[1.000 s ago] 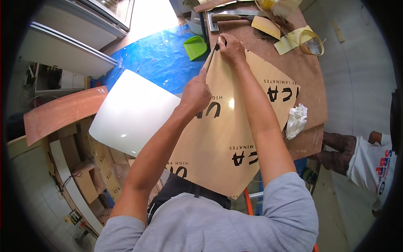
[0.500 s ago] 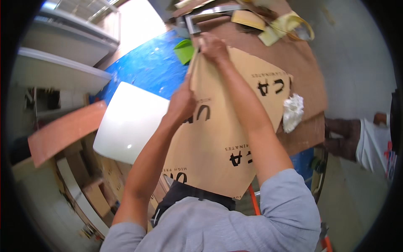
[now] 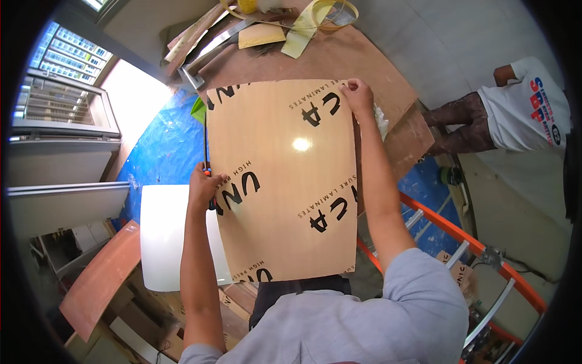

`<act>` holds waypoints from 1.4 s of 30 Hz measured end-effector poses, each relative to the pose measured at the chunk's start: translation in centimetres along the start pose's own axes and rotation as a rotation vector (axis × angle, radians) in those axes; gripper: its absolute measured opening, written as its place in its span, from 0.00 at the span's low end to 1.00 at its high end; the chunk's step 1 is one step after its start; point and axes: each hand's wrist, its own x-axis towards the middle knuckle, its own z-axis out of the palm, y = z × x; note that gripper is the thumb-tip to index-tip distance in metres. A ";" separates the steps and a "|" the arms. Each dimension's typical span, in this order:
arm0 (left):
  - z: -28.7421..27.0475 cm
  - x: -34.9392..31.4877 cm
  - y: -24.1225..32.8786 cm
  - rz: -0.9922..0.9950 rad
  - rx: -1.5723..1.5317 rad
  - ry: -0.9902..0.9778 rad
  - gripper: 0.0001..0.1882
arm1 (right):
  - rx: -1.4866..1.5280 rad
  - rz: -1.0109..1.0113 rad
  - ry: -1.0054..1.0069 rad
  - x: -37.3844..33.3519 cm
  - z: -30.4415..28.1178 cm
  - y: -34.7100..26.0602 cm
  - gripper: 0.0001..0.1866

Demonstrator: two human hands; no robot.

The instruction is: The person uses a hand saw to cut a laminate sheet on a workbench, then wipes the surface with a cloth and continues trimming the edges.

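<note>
- Change: the tan laminate sheet (image 3: 279, 158) has swung round; its long edges now run near to far before me, where half a second ago it lay slantwise.
- Hands have parted. Both were close together along the left edge; now my left hand (image 3: 203, 185) is at the middle of that edge and my right hand (image 3: 359, 98) at the far right corner.
- Left grip: closed round the handle of a long, slim file-like tool (image 3: 205, 136), shaft pointing far along the edge, thumb over the sheet.
- Right grip: thumb and fingers appear pinched on the corner; their undersides are hidden.
- Meaning, my judgement: the tool is now one-handed, and the right hand is free to steady or turn the sheet.
- Sheet position: far part over the brown bench (image 3: 376, 67), near edge at my waist. How firmly it rests, cannot tell.
- Containers: green dustpan-like scoop (image 3: 198, 110) left of the bench, mostly covered by the sheet; contents not visible. Yellow vessel-like item (image 3: 247, 6) at the far end, cut by the view; contents cannot be told.
- Crumpled white cloth (image 3: 381, 123) lies just beyond my right wrist.
</note>
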 end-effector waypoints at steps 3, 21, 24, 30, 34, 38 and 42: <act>-0.5 0.2 0.3 0.067 0.009 -0.043 0.22 | 0.335 0.035 -0.248 3.4 1.4 3.4 0.28; -2.0 1.2 -0.7 -0.003 -0.102 -0.143 0.17 | -0.342 -0.182 -0.088 -2.5 -2.7 -4.4 0.36; -2.1 2.1 -1.9 -0.001 -0.138 -0.144 0.17 | -0.363 -0.362 0.118 -11.3 -4.2 -2.3 0.41; -2.3 2.9 -2.4 0.013 -0.108 -0.242 0.17 | -0.061 -0.167 0.187 -16.9 -6.9 8.0 0.29; -2.6 2.7 -2.3 -0.019 -0.158 -0.280 0.16 | -0.167 -0.047 0.128 -12.0 -7.3 8.0 0.15; -2.3 3.0 -2.9 -0.014 -0.171 -0.315 0.16 | -0.390 -0.193 0.263 -6.0 -8.2 9.4 0.14; -2.6 2.8 -4.0 -0.034 -0.177 -0.316 0.16 | -0.224 -0.123 0.347 -7.3 -7.8 7.2 0.17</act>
